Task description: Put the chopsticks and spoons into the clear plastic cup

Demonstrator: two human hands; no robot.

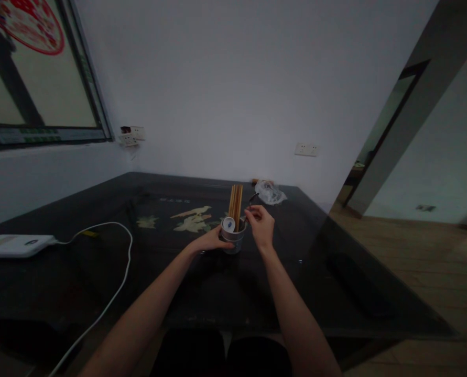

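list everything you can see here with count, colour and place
table: one, dark, fills the foreground
metal cup: one, silver, mid-table
chopsticks: a bundle, tan wood, upright in the cup
round item: one, white, in the cup
dark utensil: one, above the cup
plastic bag: one, clear, table's far edge
flat device: one, white, table's left side
cable: one, white, runs from the device
left hand: on the cup's side
right hand: pinching the dark utensil

white device point(15, 245) with cable point(130, 251) at left on dark table point(335, 272); plastic bag point(270, 192) at far edge.
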